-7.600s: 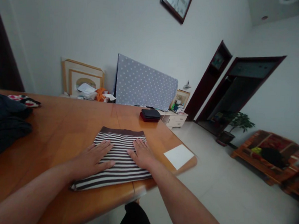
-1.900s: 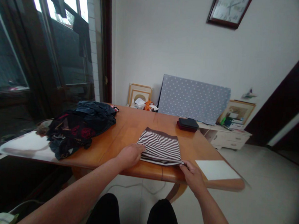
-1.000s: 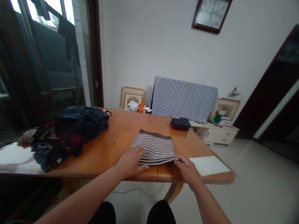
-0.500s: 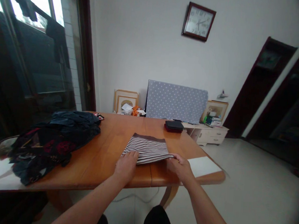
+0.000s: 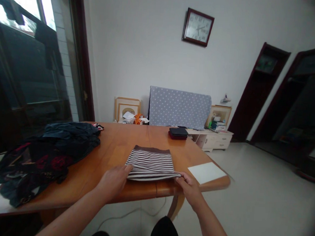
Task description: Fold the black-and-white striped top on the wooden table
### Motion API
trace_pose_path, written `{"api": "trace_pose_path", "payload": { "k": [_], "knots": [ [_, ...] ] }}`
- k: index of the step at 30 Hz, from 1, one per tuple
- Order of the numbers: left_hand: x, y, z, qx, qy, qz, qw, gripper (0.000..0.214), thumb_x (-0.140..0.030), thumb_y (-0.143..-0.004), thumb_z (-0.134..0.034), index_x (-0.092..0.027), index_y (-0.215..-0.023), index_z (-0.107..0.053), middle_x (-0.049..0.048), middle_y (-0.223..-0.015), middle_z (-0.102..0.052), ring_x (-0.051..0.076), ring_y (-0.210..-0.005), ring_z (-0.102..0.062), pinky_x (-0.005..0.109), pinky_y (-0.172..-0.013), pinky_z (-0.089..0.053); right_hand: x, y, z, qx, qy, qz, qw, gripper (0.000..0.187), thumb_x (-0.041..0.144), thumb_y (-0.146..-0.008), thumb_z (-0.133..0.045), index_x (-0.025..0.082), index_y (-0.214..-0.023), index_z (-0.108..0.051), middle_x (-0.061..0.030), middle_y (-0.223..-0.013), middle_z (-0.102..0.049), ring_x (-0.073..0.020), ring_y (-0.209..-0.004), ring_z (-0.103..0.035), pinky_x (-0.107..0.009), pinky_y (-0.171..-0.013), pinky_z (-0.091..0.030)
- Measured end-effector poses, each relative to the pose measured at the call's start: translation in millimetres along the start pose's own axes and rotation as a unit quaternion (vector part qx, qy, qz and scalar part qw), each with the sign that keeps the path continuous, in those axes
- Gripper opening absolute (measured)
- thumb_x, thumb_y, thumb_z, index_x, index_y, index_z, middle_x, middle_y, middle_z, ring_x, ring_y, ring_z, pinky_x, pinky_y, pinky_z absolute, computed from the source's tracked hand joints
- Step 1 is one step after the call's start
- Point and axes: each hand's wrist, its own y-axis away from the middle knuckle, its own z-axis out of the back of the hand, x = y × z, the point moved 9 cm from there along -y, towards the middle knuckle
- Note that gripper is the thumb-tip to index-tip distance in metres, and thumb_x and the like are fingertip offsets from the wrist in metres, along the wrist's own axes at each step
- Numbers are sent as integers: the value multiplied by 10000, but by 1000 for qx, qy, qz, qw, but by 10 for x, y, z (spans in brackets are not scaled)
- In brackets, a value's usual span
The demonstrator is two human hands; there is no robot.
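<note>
A brown-and-white striped garment point(image 5: 151, 163), folded into a rough rectangle with a plain brown band along its far side, lies on the wooden table. My left hand point(image 5: 115, 179) is closed at its near left corner, thumb and fingers on the fabric. At the near right corner, my right hand point(image 5: 188, 184) pinches the edge, which is pulled taut and slightly raised between both hands. A few wrinkles cross the stripes. The fingertips under the cloth are hidden.
A heap of dark clothes point(image 5: 54, 147) covers the left part of the table point(image 5: 116, 140). A dark folded stack point(image 5: 178, 132) sits at the far right, and a white sheet point(image 5: 206, 172) lies near the right corner. Behind stands a low white cabinet point(image 5: 217, 140).
My left hand has slid outward from on top of the fabric to its near left corner. The near edge is now straighter and wider. The view has turned slightly right.
</note>
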Motion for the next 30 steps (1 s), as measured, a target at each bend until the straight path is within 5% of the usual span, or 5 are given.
{"api": "trace_pose_path", "payload": {
  "k": [12,20,25,30],
  "knots": [
    [58,447,266,0,112,-8,994,409,-206,-826,-480,-288,-1219,-556,47,-1014,-722,250,-941,-681,327,-832,-460,255,354,22,90,51,11,995,326,459,-878,-562,208,-1037,-697,-36,-938,-709,-258,-967,-614,-353,-887,-451],
    [180,82,372,-47,334,-53,940,252,-237,-818,-490,-208,-1003,-658,25,-951,-698,207,-900,-629,293,-839,-468,234,-30,25,58,44,-2,997,311,469,-855,-569,214,-982,-692,-28,-939,-707,-249,-957,-617,-335,-866,-453],
    [362,-232,293,-41,444,1,895,242,-305,-798,-538,-176,-963,-658,8,-847,-685,201,-837,-621,289,-774,-498,125,-291,-52,44,-4,-24,999,370,517,-845,-571,196,-993,-680,-37,-911,-702,-238,-905,-620,-325,-814,-483],
    [316,-69,239,5,444,-26,895,236,-322,-825,-539,-200,-977,-673,9,-949,-699,198,-888,-630,284,-824,-483,120,-149,-22,57,8,-44,997,398,554,-814,-605,213,-998,-697,-43,-913,-707,-253,-932,-620,-334,-833,-486]
  ]
}}
